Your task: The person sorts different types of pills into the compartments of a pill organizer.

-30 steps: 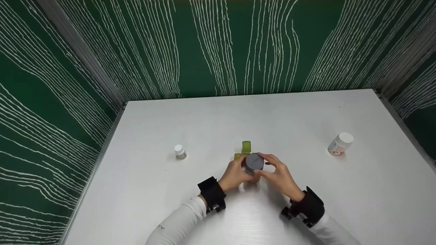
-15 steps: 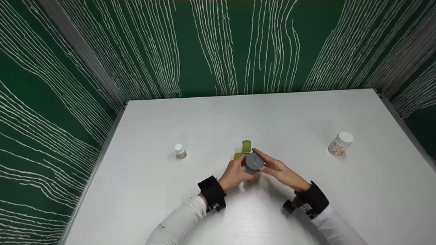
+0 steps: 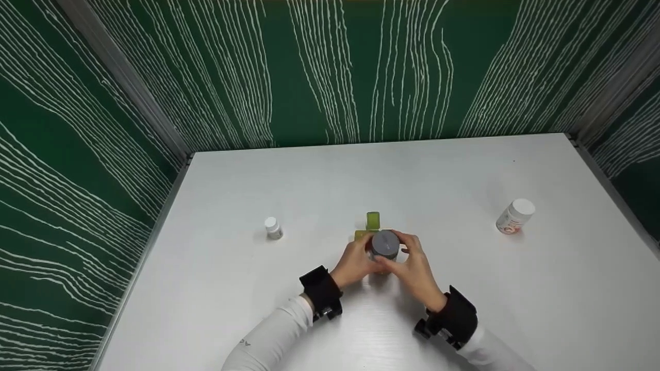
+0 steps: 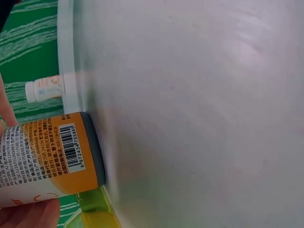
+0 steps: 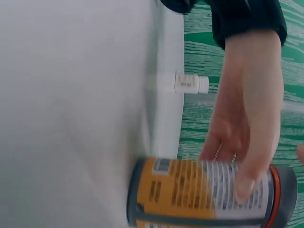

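A supplement bottle (image 3: 385,244) with a grey lid stands upright near the middle of the white table. Its orange and white label and barcode show in the left wrist view, on the bottle body (image 4: 52,161). My left hand (image 3: 353,263) grips that body, its thumb (image 5: 244,187) across the label in the right wrist view. My right hand (image 3: 416,270) holds the grey lid (image 5: 287,194), thumb on the near side and fingers on the far side. A red ring runs just below the lid. Right behind the bottle sits a small translucent green plastic box (image 3: 373,220), partly hidden.
A small white bottle (image 3: 273,229) stands to the left on the table. Farther right is a larger white bottle (image 3: 515,216) with a reddish print. Green walls (image 3: 319,72) with white wavy lines enclose the table (image 3: 309,180) at the back and sides.
Half a second ago my right hand had loosened and shifted right with straighter fingers. Now it has swung back and its fingers wrap the lid again. My left hand and the bottle stay put.
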A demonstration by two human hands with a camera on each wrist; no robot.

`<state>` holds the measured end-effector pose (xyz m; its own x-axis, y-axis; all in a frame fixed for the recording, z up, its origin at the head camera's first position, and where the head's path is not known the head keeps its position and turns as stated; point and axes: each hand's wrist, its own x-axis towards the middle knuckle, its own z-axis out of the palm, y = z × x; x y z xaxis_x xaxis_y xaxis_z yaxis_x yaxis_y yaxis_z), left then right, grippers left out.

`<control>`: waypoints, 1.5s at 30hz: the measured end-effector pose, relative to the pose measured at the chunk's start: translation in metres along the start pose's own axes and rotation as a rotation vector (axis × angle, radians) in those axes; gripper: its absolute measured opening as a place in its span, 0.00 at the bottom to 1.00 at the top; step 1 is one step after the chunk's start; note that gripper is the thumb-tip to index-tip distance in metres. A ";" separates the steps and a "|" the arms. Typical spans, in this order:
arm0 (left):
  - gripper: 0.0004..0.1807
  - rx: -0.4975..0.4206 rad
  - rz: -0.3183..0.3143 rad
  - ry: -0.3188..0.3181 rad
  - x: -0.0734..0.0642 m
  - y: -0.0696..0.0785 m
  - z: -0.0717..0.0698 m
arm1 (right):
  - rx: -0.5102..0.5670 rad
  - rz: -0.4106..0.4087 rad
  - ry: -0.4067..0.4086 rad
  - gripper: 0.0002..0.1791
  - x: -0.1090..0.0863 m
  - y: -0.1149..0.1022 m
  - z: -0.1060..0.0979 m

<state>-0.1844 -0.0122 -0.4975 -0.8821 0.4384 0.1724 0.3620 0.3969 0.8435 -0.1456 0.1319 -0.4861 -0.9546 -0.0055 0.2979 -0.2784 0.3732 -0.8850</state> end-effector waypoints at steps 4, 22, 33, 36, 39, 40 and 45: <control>0.33 -0.004 0.001 0.000 0.001 0.000 0.001 | -0.004 -0.054 0.085 0.32 -0.003 -0.009 0.003; 0.34 -0.080 -0.039 -0.052 0.002 -0.001 0.000 | 0.036 -0.123 -0.388 0.30 0.024 0.015 -0.040; 0.35 -0.128 -0.052 -0.062 0.000 -0.003 -0.002 | 0.152 -0.080 -0.882 0.38 0.057 0.018 -0.050; 0.36 -0.126 -0.061 -0.061 0.000 -0.002 -0.002 | 0.164 -0.051 -0.878 0.40 0.058 0.016 -0.043; 0.37 -0.105 -0.046 -0.062 0.000 -0.001 -0.003 | 0.132 -0.007 -0.823 0.41 0.057 0.013 -0.035; 0.37 -0.096 -0.036 -0.062 0.000 -0.001 -0.003 | 0.123 0.004 -0.806 0.41 0.057 0.012 -0.033; 0.38 -0.064 -0.008 -0.068 -0.001 -0.003 -0.003 | 0.091 0.016 -0.749 0.41 0.056 -0.008 -0.028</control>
<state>-0.1857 -0.0159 -0.4987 -0.8616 0.4902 0.1321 0.3331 0.3495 0.8757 -0.1941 0.1545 -0.4527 -0.7668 -0.6418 -0.0092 -0.2405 0.3006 -0.9229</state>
